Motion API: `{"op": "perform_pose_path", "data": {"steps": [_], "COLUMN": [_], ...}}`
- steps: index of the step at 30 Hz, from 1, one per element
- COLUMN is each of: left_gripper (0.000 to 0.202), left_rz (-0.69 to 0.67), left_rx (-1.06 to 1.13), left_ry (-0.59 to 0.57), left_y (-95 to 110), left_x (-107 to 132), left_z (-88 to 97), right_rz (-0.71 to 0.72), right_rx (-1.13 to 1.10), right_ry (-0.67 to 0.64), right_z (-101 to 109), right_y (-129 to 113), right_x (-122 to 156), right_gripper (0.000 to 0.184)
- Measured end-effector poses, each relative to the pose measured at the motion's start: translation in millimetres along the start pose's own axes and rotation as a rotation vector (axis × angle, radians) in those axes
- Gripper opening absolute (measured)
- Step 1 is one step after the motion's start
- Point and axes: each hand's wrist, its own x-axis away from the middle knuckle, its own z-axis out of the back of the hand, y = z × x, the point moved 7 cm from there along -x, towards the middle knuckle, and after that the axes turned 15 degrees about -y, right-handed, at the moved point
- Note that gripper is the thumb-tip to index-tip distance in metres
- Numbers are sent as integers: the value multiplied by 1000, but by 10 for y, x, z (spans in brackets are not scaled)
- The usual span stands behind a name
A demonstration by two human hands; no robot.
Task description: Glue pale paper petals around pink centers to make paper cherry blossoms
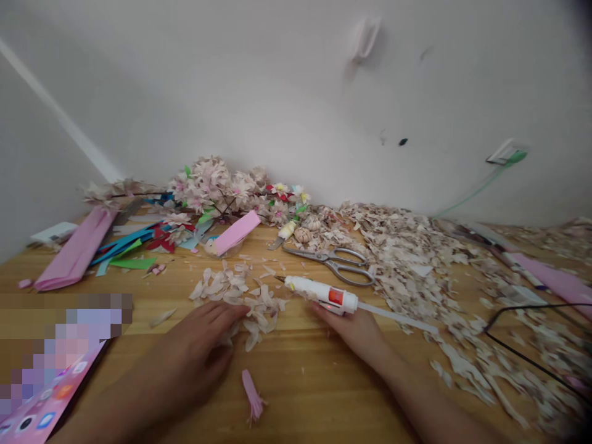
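Observation:
My left hand (pixel 198 348) reaches over the wooden table to a small pile of pale petals (pixel 266 305). Its fingertips touch the near edge of the pile, with the thumb apart from the fingers; whether a petal is between them is hard to see. My right hand (pixel 358 336) grips a white hot glue gun (pixel 319 291) whose nozzle points left toward the petals. A glue stick (pixel 400 317) juts from the gun's back end, and a small red light glows on its underside. Between my forearms lies a pink fringed paper piece (pixel 252 394).
Grey scissors (pixel 333 262) lie just beyond the glue gun. A broad heap of dry petals (pixel 393 246) covers the right side, crossed by a black cable (pixel 522 308). Flowered branches (pixel 208 185) and folded pink paper (pixel 76 250) lie at the back left. A phone (pixel 60 385) stands front left.

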Motion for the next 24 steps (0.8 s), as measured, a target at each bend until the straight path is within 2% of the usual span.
{"op": "perform_pose_path", "data": {"steps": [7,13,17,24], "left_gripper": [42,36,41,45], "left_rz": [60,91,111,114], "left_rx": [-43,-36,22,1], "left_ry": [22,45,58,23], "left_y": [-2,-108,-137,-55], "left_x": [-57,-75,-68,-60], "left_z": [-19,-37,-7,18], "right_rz": [-8,23,26,35], "right_rx": [29,77,107,163], "right_ry": [-49,-21,-36,-47], "right_z": [-26,-1,-6,-17], "right_y": [-17,-48,-58,-62], "right_x": [5,15,16,11], "right_gripper": [21,22,22,18]}}
